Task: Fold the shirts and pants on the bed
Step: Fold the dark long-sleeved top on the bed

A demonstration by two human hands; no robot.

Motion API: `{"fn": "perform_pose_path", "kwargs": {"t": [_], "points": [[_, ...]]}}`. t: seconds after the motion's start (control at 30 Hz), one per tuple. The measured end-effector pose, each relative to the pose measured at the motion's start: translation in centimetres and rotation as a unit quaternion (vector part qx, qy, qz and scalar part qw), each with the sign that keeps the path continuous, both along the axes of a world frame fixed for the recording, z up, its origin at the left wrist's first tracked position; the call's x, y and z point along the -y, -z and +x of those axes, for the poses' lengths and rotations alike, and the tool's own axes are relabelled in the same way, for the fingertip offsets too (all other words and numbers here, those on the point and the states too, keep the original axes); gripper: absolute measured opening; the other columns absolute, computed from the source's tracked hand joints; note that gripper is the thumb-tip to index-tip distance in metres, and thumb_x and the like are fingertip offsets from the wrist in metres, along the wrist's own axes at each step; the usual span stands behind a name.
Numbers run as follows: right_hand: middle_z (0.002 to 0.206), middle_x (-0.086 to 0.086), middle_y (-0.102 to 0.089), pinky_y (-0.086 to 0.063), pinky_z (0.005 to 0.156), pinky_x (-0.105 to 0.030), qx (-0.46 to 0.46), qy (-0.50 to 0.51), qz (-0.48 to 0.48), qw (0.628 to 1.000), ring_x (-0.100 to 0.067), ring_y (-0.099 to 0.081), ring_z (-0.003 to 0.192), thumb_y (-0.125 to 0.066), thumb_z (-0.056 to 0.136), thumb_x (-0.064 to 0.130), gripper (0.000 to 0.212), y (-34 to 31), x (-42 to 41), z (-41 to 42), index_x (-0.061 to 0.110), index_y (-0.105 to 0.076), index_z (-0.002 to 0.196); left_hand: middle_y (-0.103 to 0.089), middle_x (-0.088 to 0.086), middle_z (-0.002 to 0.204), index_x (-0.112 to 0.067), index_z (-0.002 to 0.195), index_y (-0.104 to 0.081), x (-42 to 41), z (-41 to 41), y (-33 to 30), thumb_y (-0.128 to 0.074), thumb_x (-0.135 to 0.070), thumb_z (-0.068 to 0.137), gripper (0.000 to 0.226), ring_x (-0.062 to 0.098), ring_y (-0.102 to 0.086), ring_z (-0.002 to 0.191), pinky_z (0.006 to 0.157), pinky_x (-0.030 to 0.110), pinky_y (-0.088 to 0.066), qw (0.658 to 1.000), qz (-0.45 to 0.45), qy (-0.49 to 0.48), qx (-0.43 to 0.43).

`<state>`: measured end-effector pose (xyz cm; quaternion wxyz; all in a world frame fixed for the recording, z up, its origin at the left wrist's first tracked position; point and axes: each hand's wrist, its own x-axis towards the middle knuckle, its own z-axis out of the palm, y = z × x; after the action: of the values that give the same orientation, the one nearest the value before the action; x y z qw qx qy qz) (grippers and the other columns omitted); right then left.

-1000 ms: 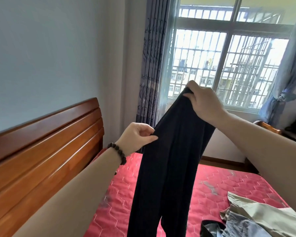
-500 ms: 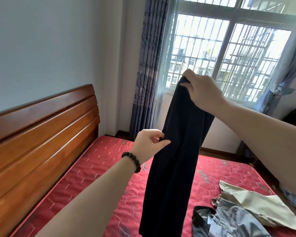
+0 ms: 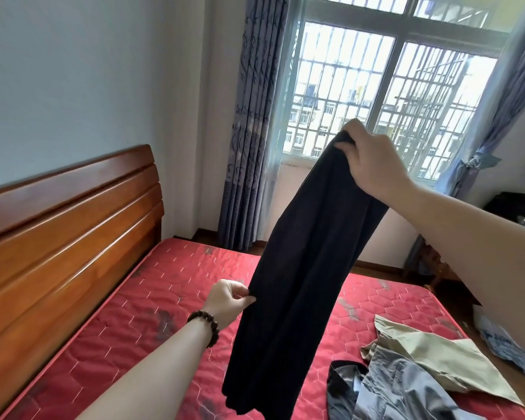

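1. Black, long, limp fabric pants dangle above the red quilted mattress.
2. Right hand, at 1 o'clock, grips the top bunched.
3. Left hand, at 7 o'clock, only pinches an edge; that could slip and the legs twist.

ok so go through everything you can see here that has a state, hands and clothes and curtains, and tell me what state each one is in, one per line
Black pants: held up, hanging lengthwise above the bed.
Right hand: raised, grips the pants' top end.
Left hand: lower, pinches the pants' left edge.
Khaki garment: unfolded, lying crumpled on the red quilted mattress.
Grey garment: unfolded, heaped beside the khaki one.
Left patterned curtain: hanging loose.
Right blue curtain: tied back.
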<state>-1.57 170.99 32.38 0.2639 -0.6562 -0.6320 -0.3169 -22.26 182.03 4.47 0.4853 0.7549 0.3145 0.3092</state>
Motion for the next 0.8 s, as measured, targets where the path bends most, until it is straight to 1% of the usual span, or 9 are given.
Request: {"fn": "perform_pose_path", "kwargs": {"t": [0.1,0.2,0.3,0.37,0.43,0.53,0.6,0.7,0.8], "points": [[0.061,-0.02,-0.055,-0.05,0.056,-0.048,-0.005,0.021,-0.002,1.0,-0.035,-0.054,0.053,-0.042,0.101,0.028,0.022,0.1,0.6,0.9,0.006,-0.044,0.105,-0.074,0.002,0.072,-0.008,0.075,-0.076,-0.4,-1.0,0.4,-0.079,-0.012,0.076,0.006,0.011,-0.07,0.071,0.065,0.018,-0.054,0.998,-0.048,-0.035,0.026],[0.063,-0.019,-0.055,-0.05,0.056,-0.049,-0.016,0.037,-0.002,0.999,-0.034,-0.054,0.054,-0.041,0.101,0.029,0.023,0.3,1.1,2.0,0.007,-0.044,0.108,-0.074,0.006,0.075,-0.004,0.076,-0.073,-1.6,-2.2,-0.5,-0.08,-0.009,0.075,0.008,0.017,-0.07,0.073,0.069,0.024,-0.056,0.994,-0.075,-0.057,0.056],[0.066,-0.018,-0.056,-0.05,0.058,-0.047,-0.033,0.048,0.008,0.998,-0.033,-0.055,0.058,-0.042,0.101,0.028,0.023,0.5,1.6,3.0,0.007,-0.045,0.109,-0.072,0.008,0.078,-0.003,0.083,-0.069,-2.9,-3.4,-2.1,-0.076,-0.005,0.077,0.009,0.017,-0.067,0.073,0.066,0.02,-0.054,0.993,-0.054,-0.071,0.071],[0.066,-0.019,-0.056,-0.05,0.057,-0.047,-0.049,0.057,0.011,0.997,-0.033,-0.054,0.057,-0.042,0.101,0.027,0.023,0.7,1.9,3.6,0.006,-0.044,0.11,-0.072,0.008,0.085,-0.006,0.093,-0.068,-3.7,-4.0,-3.3,-0.073,-0.004,0.08,0.014,0.015,-0.067,0.078,0.069,0.017,-0.053,0.995,-0.041,-0.068,0.054],[0.064,-0.02,-0.055,-0.05,0.056,-0.048,-0.066,0.062,0.014,0.996,-0.034,-0.054,0.056,-0.042,0.101,0.028,0.021,0.8,2.1,4.0,0.008,-0.043,0.107,-0.073,0.006,0.089,-0.006,0.094,-0.071,-4.1,-4.3,-4.6,-0.069,-0.001,0.083,0.013,0.013,-0.069,0.081,0.072,0.016,-0.053,0.998,-0.028,-0.044,0.036],[0.065,-0.02,-0.055,-0.05,0.057,-0.049,-0.089,0.064,0.02,0.994,-0.035,-0.054,0.057,-0.043,0.101,0.03,0.019,0.9,2.4,4.6,0.01,-0.042,0.104,-0.074,0.006,0.083,-0.002,0.087,-0.074,-4.5,-4.9,-6.5,-0.068,0.0,0.084,0.007,0.006,-0.068,0.07,0.064,0.012,-0.051,0.999,-0.034,-0.026,0.034],[0.069,-0.021,-0.056,-0.05,0.059,-0.05,-0.109,0.065,0.027,0.992,-0.036,-0.055,0.06,-0.043,0.101,0.03,0.019,1.0,2.6,5.0,0.011,-0.043,0.103,-0.071,0.004,0.074,-0.002,0.088,-0.073,-4.9,-5.3,-7.6,-0.068,-0.001,0.084,0.007,0.003,-0.064,0.056,0.053,0.011,-0.048,0.999,-0.042,-0.014,0.024],[0.072,-0.02,-0.057,-0.049,0.06,-0.047,-0.127,0.061,0.035,0.989,-0.036,-0.055,0.064,-0.043,0.101,0.03,0.019,1.1,2.8,5.6,0.011,-0.044,0.104,-0.067,0.009,0.066,-0.002,0.09,-0.068,-5.4,-5.9,-8.9,-0.062,-0.004,0.09,0.006,0.011,-0.061,0.05,0.041,0.018,-0.042,0.995,-0.094,0.039,-0.009],[0.073,-0.018,-0.056,-0.041,0.059,-0.037,-0.139,0.048,0.052,0.988,-0.034,-0.053,0.066,-0.043,0.1,0.029,0.019,0.9,3.0,6.0,0.011,-0.046,0.104,-0.071,0.013,0.075,-0.001,0.092,-0.06,-6.2,-6.1,-10.0,-0.054,-0.004,0.095,0.008,0.026,-0.072,0.068,0.049,0.023,-0.054,0.98,-0.175,0.082,0.041]]}}
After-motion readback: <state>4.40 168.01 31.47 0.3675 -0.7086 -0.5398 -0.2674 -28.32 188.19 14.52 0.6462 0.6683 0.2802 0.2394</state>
